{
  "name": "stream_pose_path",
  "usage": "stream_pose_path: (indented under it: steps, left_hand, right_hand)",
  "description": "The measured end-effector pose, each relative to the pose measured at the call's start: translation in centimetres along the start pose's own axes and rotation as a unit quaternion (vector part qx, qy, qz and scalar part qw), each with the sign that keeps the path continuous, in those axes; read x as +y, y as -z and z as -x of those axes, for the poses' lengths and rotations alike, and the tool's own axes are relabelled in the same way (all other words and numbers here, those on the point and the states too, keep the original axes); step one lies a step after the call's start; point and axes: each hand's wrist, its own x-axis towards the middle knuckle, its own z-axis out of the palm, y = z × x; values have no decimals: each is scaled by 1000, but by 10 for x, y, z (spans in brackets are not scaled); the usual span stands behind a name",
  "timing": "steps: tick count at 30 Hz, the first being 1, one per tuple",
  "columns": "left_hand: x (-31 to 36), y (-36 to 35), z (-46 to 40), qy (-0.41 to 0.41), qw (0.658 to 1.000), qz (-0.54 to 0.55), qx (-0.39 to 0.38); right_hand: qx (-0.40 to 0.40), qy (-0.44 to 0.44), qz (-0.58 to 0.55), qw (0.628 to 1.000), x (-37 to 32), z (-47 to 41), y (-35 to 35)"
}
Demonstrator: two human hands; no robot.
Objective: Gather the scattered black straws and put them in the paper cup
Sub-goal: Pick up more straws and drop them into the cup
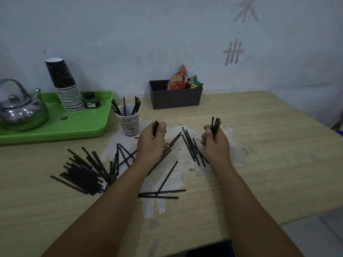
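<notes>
Straws held in both hands above the desk (pixel 259 145).
A straw bundle (pixel 215 125) is gripped by the right hand (pixel 215 143); fewer straws (pixel 155 126) are clasped by the left hand (pixel 151 140).

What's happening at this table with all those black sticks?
A person is tidying up black straws. The left hand and the right hand each grip a small bunch. A paper cup beside the green tray already holds several straws upright. Many more lie scattered on the table, with the biggest pile to the left.
</notes>
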Motion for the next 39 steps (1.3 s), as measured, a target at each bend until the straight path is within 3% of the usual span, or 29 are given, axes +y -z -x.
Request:
stream_pose_path:
  steps: [3, 6, 11, 18, 22, 30, 39]
  left_hand:
    - [8, 5, -2, -10, 999, -16, 30]
    - [17, 14, -10, -28, 993, -102, 58]
    - [13, 24, -14, -2, 950, -306, -58]
    - [5, 12, 4, -31, 887, -448, -106]
    - [1, 6, 6, -35, 860, -498, -104]
    - [1, -5, 6, -51, 851, -516, -88]
    - [-2, -11, 5, -48, 856, -507, -83]
  right_hand:
    - [3, -3, 6, 1000, -2, -1, -1]
    - [18, 9, 86, 996, -4, -4, 0]
    - [-16, 22, 328, 944, -6, -1, -1]
    - [-66, 17, 501, 863, -11, 14, -19]
    - [-68, 32, 515, 854, -17, 15, -24]
    - [-32, 29, 529, 848, -15, 5, -27]
    - [-37, 42, 458, 887, -7, 3, -17]
